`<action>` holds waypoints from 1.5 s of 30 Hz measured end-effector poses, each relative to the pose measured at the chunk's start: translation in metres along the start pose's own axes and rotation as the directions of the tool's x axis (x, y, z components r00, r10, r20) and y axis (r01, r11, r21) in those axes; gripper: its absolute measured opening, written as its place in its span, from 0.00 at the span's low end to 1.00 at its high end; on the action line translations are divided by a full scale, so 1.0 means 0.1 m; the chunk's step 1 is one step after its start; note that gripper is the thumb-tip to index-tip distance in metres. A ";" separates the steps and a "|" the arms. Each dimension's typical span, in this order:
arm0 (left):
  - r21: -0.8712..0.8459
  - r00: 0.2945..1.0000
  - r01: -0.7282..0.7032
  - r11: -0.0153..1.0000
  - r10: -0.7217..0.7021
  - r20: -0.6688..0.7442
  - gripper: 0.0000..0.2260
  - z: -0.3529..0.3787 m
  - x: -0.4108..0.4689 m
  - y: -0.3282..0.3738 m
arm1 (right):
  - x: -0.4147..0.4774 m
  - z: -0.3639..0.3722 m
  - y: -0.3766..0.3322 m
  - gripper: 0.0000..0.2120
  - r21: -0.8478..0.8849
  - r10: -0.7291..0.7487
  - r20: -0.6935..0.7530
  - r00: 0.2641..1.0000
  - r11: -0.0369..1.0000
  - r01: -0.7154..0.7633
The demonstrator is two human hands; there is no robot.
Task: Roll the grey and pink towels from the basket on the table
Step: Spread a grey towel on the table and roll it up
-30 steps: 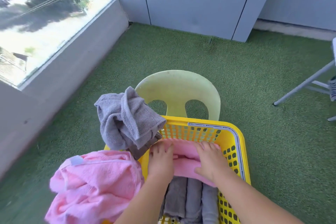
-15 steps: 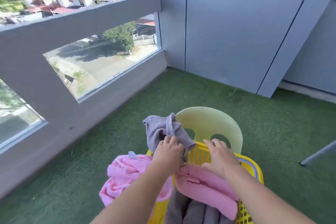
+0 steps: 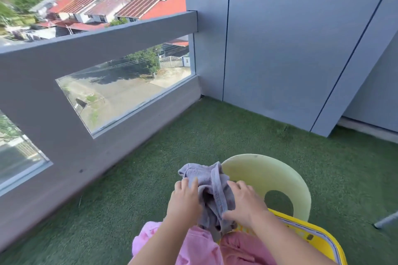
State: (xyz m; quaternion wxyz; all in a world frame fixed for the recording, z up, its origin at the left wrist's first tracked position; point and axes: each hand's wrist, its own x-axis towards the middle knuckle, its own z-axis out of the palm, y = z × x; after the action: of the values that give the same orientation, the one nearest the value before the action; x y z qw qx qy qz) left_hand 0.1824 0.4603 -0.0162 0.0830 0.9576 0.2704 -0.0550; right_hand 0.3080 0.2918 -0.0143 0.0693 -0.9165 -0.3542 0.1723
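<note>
Turf floor [image 3: 129, 211]: open room left and ahead.
Pale chair [image 3: 265, 174]: backrest just right of the hands.
Yellow basket [image 3: 323, 236]: rim at lower right.
Pink towels [image 3: 198, 247]: heaped under both forearms.
Grey towel [image 3: 206, 175]: bunched, long axis running away from the person, between left hand [image 3: 185, 202] and right hand [image 3: 245, 204]; both curl onto it, equally near.
Surface: not in view.

One head-worn wide-angle camera is used, pointed forward and down; the basket [image 3: 327, 245] is cropped close at the bottom edge.
</note>
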 end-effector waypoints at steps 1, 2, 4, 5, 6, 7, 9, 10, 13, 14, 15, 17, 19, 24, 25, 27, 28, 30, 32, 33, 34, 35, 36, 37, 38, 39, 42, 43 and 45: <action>-0.019 0.999 0.032 0.999 -0.031 0.032 0.34 0.05 0.08 0.00 | 0.09 0.03 -0.01 0.54 0.020 0.011 0.020 1.000 1.000 -0.011; -0.037 0.996 0.064 0.997 -0.062 0.060 0.39 0.11 0.17 0.00 | 0.18 0.08 -0.01 0.56 0.041 0.026 0.042 0.999 0.999 -0.028; -0.075 0.984 0.134 0.988 -0.124 0.125 0.48 0.23 0.32 0.03 | 0.34 0.17 0.01 0.61 0.071 0.050 0.084 0.995 0.996 -0.056; -0.101 0.973 0.175 0.979 -0.156 0.167 0.51 0.27 0.38 0.04 | 0.41 0.21 0.02 0.63 0.082 0.061 0.104 0.993 0.994 -0.069; -0.130 0.960 0.213 0.968 -0.183 0.210 0.53 0.32 0.44 0.04 | 0.48 0.24 0.03 0.65 0.092 0.069 0.122 0.990 0.993 -0.081; -0.154 0.948 0.239 0.959 -0.195 0.253 0.55 0.37 0.49 0.05 | 0.53 0.28 0.03 0.66 0.106 0.076 0.140 0.987 0.990 -0.091; -0.192 0.934 0.236 0.953 -0.168 0.315 0.57 0.44 0.56 0.05 | 0.60 0.34 0.03 0.67 0.134 0.079 0.163 0.983 0.986 -0.101; -0.205 0.932 0.213 0.955 -0.137 0.334 0.57 0.47 0.57 0.05 | 0.62 0.37 0.00 0.66 0.146 0.074 0.168 0.983 0.984 -0.099; -0.226 0.956 0.153 0.962 -0.087 0.281 0.50 0.51 0.55 0.10 | 0.64 0.45 -0.11 0.56 0.239 0.063 0.154 0.986 0.966 -0.099; -0.231 0.969 0.142 0.962 -0.087 0.233 0.45 0.51 0.53 0.12 | 0.65 0.47 -0.15 0.52 0.296 0.063 0.144 0.988 0.950 -0.103; -0.235 0.981 0.125 0.964 -0.084 0.176 0.39 0.50 0.50 0.14 | 0.65 0.47 -0.16 0.47 0.368 0.064 0.132 0.989 0.923 -0.109; -0.242 0.994 0.084 0.967 -0.063 0.090 0.26 0.44 0.45 0.19 | 0.61 0.45 -0.16 0.41 0.503 0.073 0.106 0.992 0.856 -0.117; -0.297 0.998 0.049 0.954 -0.039 0.039 0.19 0.34 0.39 0.26 | 0.52 0.39 -0.14 0.38 0.602 0.086 0.073 0.994 0.790 -0.113; -0.439 0.991 -0.097 0.893 0.047 -0.124 0.19 0.04 0.20 0.53 | 0.17 0.07 -0.08 0.32 0.738 0.120 -0.058 0.991 0.674 -0.038; -0.456 0.984 -0.150 0.877 0.086 -0.158 0.19 -0.05 0.15 0.61 | 0.06 -0.03 -0.05 0.31 0.746 0.136 -0.101 0.985 0.666 -0.016; -0.507 0.964 -0.249 0.825 0.161 -0.211 0.18 -0.25 0.03 0.78 | -0.20 -0.21 0.03 0.29 0.762 0.184 -0.167 0.969 0.648 0.009; -0.522 0.951 -0.298 0.799 0.199 -0.237 0.17 -0.34 -0.03 0.88 | -0.34 -0.31 0.08 0.29 0.764 0.212 -0.204 0.956 0.644 0.020; -0.538 0.920 -0.389 0.748 0.278 -0.278 0.17 -0.50 -0.16 1.14 | -0.67 -0.52 0.19 0.27 0.763 0.273 -0.280 0.920 0.646 0.041; -0.537 0.866 -0.500 0.679 0.386 -0.319 0.17 -0.69 -0.35 1.48 | -1.10 -0.74 0.35 0.24 0.773 0.362 -0.357 0.861 0.632 0.054; -0.537 0.839 -0.544 0.645 0.431 -0.332 0.17 -0.77 -0.46 1.67 | -1.35 -0.84 0.43 0.22 0.777 0.403 -0.393 0.827 0.626 0.064; -0.533 0.811 -0.583 0.613 0.478 -0.337 0.17 -0.84 -0.57 1.88 | -1.60 -0.94 0.53 0.21 0.778 0.450 -0.422 0.787 0.625 0.060; -0.526 0.779 -0.622 0.580 0.524 -0.344 0.17 -0.91 -0.70 2.09 | -1.86 -1.03 0.62 0.21 0.781 0.489 -0.446 0.750 0.621 0.059; -0.521 0.746 -0.657 0.544 0.568 -0.348 0.17 -0.96 -0.84 2.33 | -2.14 -1.11 0.74 0.21 0.787 0.529 -0.458 0.714 0.615 0.049; -0.515 0.705 -0.697 0.499 0.611 -0.360 0.18 -1.00 -0.99 2.55 | -2.41 -1.18 0.85 0.21 0.789 0.556 -0.473 0.684 0.613 0.047; -0.511 0.660 -0.733 0.450 0.653 -0.372 0.18 -1.02 -1.13 2.79 | -2.68 -1.23 0.97 0.22 0.788 0.586 -0.481 0.651 0.615 0.029; -0.501 0.615 -0.765 0.404 0.689 -0.384 0.18 -1.04 -1.31 3.03 | -2.97 -1.27 1.08 0.22 0.788 0.615 -0.493 0.615 0.616 0.015; -0.474 0.494 -0.832 0.287 0.774 -0.398 0.19 -1.05 -1.88 3.73 | -3.83 -1.31 1.45 0.21 0.780 0.697 -0.526 0.488 0.624 -0.050; -0.481 0.445 -0.846 0.229 0.802 -0.400 0.19 -1.02 -2.11 3.97 | -4.14 -1.30 1.57 0.19 0.782 0.726 -0.530 0.439 0.618 -0.077; -0.500 0.355 -0.856 0.131 0.852 -0.385 0.18 -0.94 -2.55 4.41 | -4.74 -1.24 1.81 0.18 0.794 0.776 -0.532 0.339 0.596 -0.120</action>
State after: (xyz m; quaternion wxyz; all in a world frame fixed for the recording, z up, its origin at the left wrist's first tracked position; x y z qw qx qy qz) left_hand 0.2045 -0.0223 0.1717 0.4136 0.8459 -0.3217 0.0995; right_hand 0.1398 -0.1617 0.1823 0.4805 -0.8519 0.1021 -0.1814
